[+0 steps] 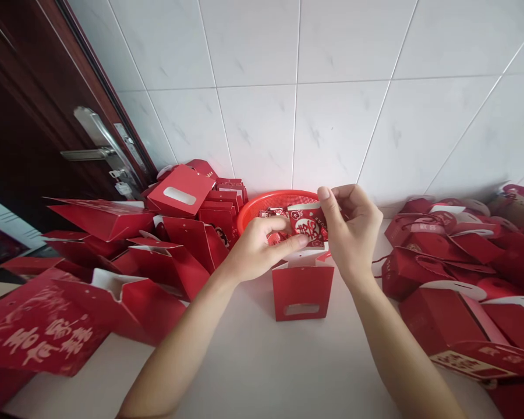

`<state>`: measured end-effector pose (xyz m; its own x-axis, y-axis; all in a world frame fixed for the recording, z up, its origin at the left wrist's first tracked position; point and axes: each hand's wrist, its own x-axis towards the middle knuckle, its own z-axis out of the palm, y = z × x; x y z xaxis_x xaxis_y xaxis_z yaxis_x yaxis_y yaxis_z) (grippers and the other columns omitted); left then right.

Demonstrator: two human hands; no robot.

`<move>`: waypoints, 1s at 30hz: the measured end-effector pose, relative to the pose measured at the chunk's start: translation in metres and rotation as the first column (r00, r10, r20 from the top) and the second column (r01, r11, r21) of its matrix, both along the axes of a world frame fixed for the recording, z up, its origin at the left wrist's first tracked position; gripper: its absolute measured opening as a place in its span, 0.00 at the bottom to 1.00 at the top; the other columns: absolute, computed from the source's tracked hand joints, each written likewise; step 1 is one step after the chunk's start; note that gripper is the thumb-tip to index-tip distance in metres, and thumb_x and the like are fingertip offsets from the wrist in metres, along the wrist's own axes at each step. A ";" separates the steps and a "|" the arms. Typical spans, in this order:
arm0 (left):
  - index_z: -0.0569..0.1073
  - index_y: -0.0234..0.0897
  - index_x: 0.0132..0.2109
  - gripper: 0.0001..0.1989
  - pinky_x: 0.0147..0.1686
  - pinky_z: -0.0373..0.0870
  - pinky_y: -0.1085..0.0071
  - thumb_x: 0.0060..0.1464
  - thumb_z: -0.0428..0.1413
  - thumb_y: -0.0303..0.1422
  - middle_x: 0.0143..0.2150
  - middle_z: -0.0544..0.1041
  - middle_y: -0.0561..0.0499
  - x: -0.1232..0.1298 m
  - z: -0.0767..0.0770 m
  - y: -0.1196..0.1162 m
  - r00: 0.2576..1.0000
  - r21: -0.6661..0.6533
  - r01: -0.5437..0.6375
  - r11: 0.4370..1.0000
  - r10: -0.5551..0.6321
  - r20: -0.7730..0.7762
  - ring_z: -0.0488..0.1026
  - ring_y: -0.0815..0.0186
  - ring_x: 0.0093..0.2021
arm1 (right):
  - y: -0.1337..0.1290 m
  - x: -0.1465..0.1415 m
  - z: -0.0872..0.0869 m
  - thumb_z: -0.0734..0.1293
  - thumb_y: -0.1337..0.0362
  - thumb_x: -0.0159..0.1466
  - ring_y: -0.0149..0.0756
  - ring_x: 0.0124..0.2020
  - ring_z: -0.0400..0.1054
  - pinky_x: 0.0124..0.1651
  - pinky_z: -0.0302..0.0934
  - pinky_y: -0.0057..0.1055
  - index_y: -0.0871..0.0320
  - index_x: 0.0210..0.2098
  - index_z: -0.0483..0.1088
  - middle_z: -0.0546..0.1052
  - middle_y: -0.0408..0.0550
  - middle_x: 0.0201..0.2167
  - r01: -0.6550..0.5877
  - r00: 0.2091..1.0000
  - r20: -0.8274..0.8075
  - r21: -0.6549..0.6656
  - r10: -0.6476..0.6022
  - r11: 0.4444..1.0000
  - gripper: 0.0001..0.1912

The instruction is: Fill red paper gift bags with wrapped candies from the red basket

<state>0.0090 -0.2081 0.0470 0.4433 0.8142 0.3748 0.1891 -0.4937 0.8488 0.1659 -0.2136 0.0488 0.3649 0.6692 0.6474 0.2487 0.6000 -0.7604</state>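
Note:
A small red packet (308,226) with a pale printed pattern and a white upper edge is between my two hands. My left hand (262,247) is closed on its left side, the thumb lying along its lower front. My right hand (353,230) pinches its upper right side between thumb and fingers. Just below stands a red paper gift box (303,294), upright with its top open and a pale slot in its front. Behind the packet is a round red plastic basket (266,199) with small red wrapped pieces (274,213) in it, partly hidden by my hands.
Several open red boxes (166,262) crowd the left of the white table (262,372). Many closed red boxes (458,320) are packed together on the right. A tiled wall (253,128) rises behind, and a dark door with a metal handle (89,154) is at the left.

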 end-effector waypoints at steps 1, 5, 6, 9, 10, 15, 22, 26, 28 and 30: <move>0.80 0.36 0.35 0.11 0.42 0.73 0.66 0.58 0.62 0.39 0.37 0.81 0.48 0.000 0.001 0.000 0.999 -0.021 0.006 1.000 -0.005 0.035 0.77 0.59 0.41 | 0.000 0.002 0.001 0.69 0.52 0.65 0.29 0.23 0.62 0.27 0.58 0.28 0.55 0.28 0.65 0.68 0.40 0.21 -0.007 1.000 -0.005 -0.009 0.007 1.000 0.17; 0.79 0.36 0.32 0.07 0.40 0.72 0.67 0.54 0.62 0.35 0.33 0.80 0.51 -0.006 0.004 0.003 0.987 -0.097 -0.011 0.995 0.027 0.161 0.76 0.60 0.39 | 0.003 0.014 0.006 0.67 0.49 0.66 0.28 0.20 0.57 0.23 0.52 0.27 0.55 0.28 0.65 0.65 0.39 0.19 -0.121 0.992 -0.043 -0.176 0.115 0.977 0.19; 0.77 0.36 0.29 0.08 0.36 0.70 0.69 0.53 0.62 0.34 0.29 0.77 0.52 -0.009 0.003 0.005 0.981 -0.106 -0.026 0.994 0.046 0.186 0.75 0.63 0.34 | 0.004 0.018 0.006 0.66 0.49 0.66 0.28 0.20 0.56 0.23 0.50 0.27 0.55 0.29 0.66 0.65 0.40 0.19 -0.182 0.983 -0.080 -0.223 0.168 0.958 0.18; 0.71 0.36 0.22 0.12 0.27 0.64 0.71 0.49 0.62 0.32 0.21 0.69 0.56 -0.014 0.001 0.009 0.963 -0.116 -0.072 0.991 0.099 0.250 0.67 0.69 0.25 | 0.008 0.027 0.007 0.60 0.52 0.65 0.29 0.19 0.54 0.21 0.48 0.28 0.56 0.33 0.70 0.67 0.42 0.20 -0.404 0.909 -0.238 -0.294 0.344 0.866 0.15; 0.69 0.36 0.21 0.12 0.26 0.63 0.71 0.48 0.62 0.32 0.21 0.68 0.56 -0.015 0.001 0.009 0.959 -0.119 -0.081 0.990 0.110 0.261 0.66 0.69 0.24 | 0.009 0.029 0.007 0.59 0.54 0.64 0.30 0.19 0.53 0.21 0.47 0.29 0.57 0.34 0.70 0.67 0.43 0.20 -0.464 0.878 -0.281 -0.299 0.388 0.834 0.14; 0.73 0.37 0.25 0.05 0.31 0.71 0.65 0.44 0.61 0.33 0.24 0.74 0.52 -0.013 0.004 0.008 0.965 -0.173 -0.061 0.983 0.102 0.243 0.74 0.61 0.29 | 0.008 0.031 0.012 0.63 0.64 0.54 0.29 0.22 0.57 0.23 0.51 0.28 0.57 0.27 0.69 0.68 0.43 0.22 -0.564 0.815 -0.333 -0.271 0.474 0.780 0.04; 0.72 0.38 0.37 0.11 0.33 0.73 0.68 0.43 0.61 0.30 0.30 0.77 0.57 -0.007 0.005 0.007 0.932 -0.283 -0.045 0.958 0.143 0.334 0.76 0.66 0.28 | 0.000 0.027 0.015 0.73 0.65 0.54 0.30 0.28 0.68 0.33 0.65 0.29 0.57 0.30 0.70 0.75 0.42 0.28 -0.617 0.779 -0.326 -0.250 0.536 0.746 0.08; 0.73 0.40 0.48 0.20 0.39 0.76 0.65 0.46 0.65 0.32 0.39 0.79 0.53 -0.005 -0.001 0.008 0.957 -0.247 -0.024 0.969 0.094 0.275 0.78 0.62 0.36 | 0.001 0.024 0.011 0.76 0.60 0.55 0.32 0.32 0.73 0.40 0.70 0.34 0.57 0.32 0.68 0.78 0.44 0.32 -0.635 0.766 -0.318 -0.243 0.558 0.733 0.13; 0.74 0.41 0.50 0.21 0.44 0.76 0.63 0.48 0.67 0.34 0.45 0.80 0.51 -0.003 -0.003 0.008 0.958 -0.182 -0.042 0.982 0.092 0.272 0.78 0.59 0.44 | 0.002 0.024 0.009 0.76 0.58 0.56 0.33 0.33 0.74 0.42 0.71 0.35 0.57 0.33 0.68 0.78 0.44 0.33 -0.642 0.762 -0.297 -0.231 0.575 0.732 0.14; 0.74 0.40 0.51 0.22 0.49 0.75 0.62 0.49 0.67 0.35 0.48 0.80 0.49 -0.003 -0.004 0.008 0.952 -0.127 -0.073 0.989 0.107 0.287 0.77 0.57 0.49 | 0.001 0.025 0.009 0.75 0.58 0.57 0.33 0.33 0.74 0.42 0.72 0.35 0.57 0.33 0.68 0.78 0.45 0.33 -0.625 0.779 -0.245 -0.230 0.577 0.746 0.14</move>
<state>0.0063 -0.1999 0.0432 0.2517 0.8903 0.3796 -0.0363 -0.3833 0.9229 0.1906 -0.2124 0.0579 -0.1015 0.9249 0.3665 -0.2195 0.3385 -0.9150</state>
